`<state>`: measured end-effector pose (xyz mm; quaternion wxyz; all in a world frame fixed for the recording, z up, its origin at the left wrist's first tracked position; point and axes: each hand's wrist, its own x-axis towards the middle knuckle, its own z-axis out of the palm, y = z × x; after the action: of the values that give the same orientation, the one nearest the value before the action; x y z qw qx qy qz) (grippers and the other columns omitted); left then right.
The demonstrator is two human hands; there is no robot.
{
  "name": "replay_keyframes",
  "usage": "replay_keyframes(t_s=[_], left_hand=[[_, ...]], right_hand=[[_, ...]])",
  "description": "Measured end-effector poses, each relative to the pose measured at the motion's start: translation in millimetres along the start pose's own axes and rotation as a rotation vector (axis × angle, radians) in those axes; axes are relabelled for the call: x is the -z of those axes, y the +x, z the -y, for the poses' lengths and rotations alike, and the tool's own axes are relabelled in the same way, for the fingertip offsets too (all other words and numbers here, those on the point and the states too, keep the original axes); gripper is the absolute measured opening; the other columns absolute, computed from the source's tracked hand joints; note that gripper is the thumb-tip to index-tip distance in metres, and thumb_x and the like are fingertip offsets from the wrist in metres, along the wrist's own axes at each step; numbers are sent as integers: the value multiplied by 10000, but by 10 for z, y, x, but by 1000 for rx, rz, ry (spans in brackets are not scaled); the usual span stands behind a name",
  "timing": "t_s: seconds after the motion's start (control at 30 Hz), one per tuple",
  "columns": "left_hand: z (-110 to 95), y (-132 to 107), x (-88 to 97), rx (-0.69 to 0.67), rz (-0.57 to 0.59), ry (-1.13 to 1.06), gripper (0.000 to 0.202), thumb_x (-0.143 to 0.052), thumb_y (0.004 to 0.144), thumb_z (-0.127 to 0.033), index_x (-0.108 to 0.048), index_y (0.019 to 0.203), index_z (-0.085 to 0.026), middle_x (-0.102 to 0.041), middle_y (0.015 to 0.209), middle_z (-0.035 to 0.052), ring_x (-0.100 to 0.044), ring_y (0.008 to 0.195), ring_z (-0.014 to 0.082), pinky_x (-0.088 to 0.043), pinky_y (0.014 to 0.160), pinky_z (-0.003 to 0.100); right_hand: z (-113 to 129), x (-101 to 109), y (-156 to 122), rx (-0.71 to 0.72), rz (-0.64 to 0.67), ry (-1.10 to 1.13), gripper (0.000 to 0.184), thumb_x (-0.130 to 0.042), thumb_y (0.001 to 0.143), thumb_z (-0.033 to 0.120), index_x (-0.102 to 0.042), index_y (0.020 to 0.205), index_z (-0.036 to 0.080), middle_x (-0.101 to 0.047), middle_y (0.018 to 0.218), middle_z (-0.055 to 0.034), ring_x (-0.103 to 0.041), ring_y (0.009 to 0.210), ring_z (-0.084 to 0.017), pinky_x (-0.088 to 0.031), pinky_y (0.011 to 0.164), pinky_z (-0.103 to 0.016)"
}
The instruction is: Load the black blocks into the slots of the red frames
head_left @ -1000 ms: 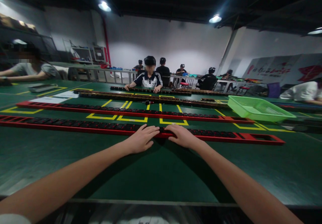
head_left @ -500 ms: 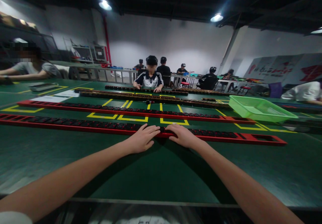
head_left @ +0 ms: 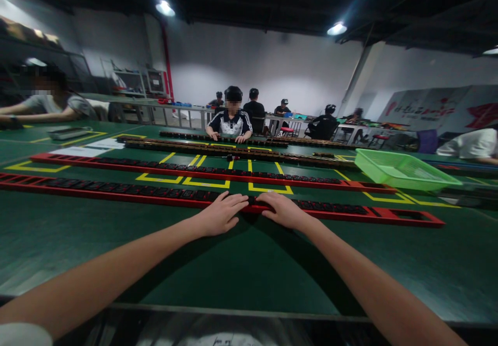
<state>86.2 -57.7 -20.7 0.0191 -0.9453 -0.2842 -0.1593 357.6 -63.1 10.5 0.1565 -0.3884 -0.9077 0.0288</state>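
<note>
A long red rail [head_left: 116,193] filled with black parts runs across the green table [head_left: 241,263] in front of me. My left hand [head_left: 220,213] lies on its near edge at the middle, fingers stretched out flat over the black parts. My right hand [head_left: 282,209] rests right beside it on the same rail, fingers flat and pointing left. The fingertips of both hands almost meet. Neither hand grips anything. The rail's right end [head_left: 412,217] shows empty slots.
A second red rail [head_left: 218,172] lies parallel behind, then darker rails [head_left: 233,151]. A green plastic basket [head_left: 404,172] stands at the right. Yellow floor-tape boxes mark the table. A person [head_left: 232,120] sits opposite, another at far left [head_left: 46,102], a sleeve at far right [head_left: 469,143].
Hands stay on the rail; the view has shifted slightly, nothing else visibly moved.
</note>
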Motion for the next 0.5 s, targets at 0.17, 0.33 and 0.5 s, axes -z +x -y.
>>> replay_keyframes(t_s=[0.17,0.33,0.5], left_hand=[[-6,-1,10,-2,2,3,589,-499,927,-258,-347,1497,-255,-348,1574,64,-302,1452,262,-172,1205,545],[-8,-3,5,-2,6,5,591,-487,934,-260,-334,1504,-251,-335,1581,62,-296,1455,261,-165,1205,553],[-8,-4,-3,-1,7,0,604,-496,930,-259,-325,1509,-250,-331,1583,63,-290,1458,259,-159,1209,544]], right_hand=[[31,20,4,-20,12,-10,419,-629,882,234,-573,1296,207,-621,1289,-102,-557,1197,-271,-435,1039,-430],[27,16,-4,-18,10,-8,428,-631,880,239,-564,1302,212,-622,1288,-99,-564,1187,-269,-440,1032,-431],[19,16,-4,-2,3,-4,415,-620,888,236,-575,1300,212,-622,1292,-103,-553,1209,-267,-427,1049,-432]])
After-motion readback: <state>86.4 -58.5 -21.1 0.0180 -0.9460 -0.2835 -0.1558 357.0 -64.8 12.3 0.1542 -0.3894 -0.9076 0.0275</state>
